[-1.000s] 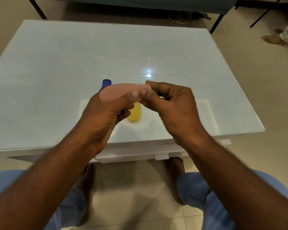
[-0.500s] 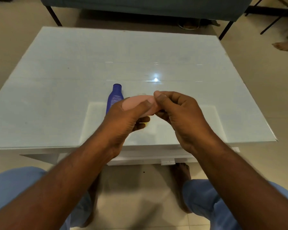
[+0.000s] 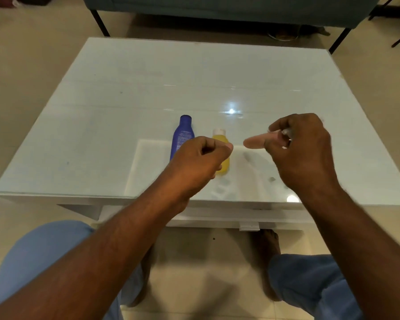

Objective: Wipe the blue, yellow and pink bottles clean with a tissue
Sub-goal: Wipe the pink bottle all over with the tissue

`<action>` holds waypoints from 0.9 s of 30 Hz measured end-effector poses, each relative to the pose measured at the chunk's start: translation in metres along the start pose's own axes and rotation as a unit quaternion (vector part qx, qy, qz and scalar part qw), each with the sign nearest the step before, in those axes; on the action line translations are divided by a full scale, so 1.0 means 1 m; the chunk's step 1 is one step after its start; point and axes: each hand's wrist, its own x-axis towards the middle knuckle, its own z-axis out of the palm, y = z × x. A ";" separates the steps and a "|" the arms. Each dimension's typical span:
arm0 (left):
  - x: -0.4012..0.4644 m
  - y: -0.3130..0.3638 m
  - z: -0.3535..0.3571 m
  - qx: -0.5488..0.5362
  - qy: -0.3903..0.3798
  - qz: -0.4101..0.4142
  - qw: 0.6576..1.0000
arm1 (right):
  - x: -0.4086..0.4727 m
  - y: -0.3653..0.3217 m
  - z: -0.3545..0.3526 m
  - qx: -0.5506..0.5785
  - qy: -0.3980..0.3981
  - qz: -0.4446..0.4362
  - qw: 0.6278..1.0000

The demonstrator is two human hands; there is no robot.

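Bottles, 3 pcs, on or over white glass-topped table [image 3: 129,93]; head view.

Item 1: blue bottle [image 3: 182,136]. Lying flat on table, cap end toward 12 o'clock, base hidden behind left hand. Deep blue body, same-colour cap, pale printed text panel on side; print too small to read.

Item 2: yellow bottle [image 3: 220,140]. Lying flat just beside blue one, at its 3 o'clock, parallel. White cap toward 12 o'clock, translucent yellow body. Mid section covered by left hand's knuckles; lower end shows below them.

Item 3: pink bottle [image 3: 255,142]. Off the table, held in air by right hand [image 3: 303,153], at 3 o'clock from yellow bottle, well apart from it. Pale pink, smooth, rounded end pointing toward 9 o'clock; other end buried in fingers. Bits of white show between the fingers; tissue or cap, can't tell.

Left hand [image 3: 200,160]: curled into loose fist, thumb on top, nothing visible in it. Hovers over bottles' lower halves; contact w/ them can't be judged.

Table surface: glossy, lamp glare at 12 o'clock from pink bottle.
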 end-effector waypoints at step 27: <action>0.001 -0.002 -0.003 0.085 0.009 0.048 0.995 | -0.005 -0.014 0.002 -0.150 -0.216 0.017 0.965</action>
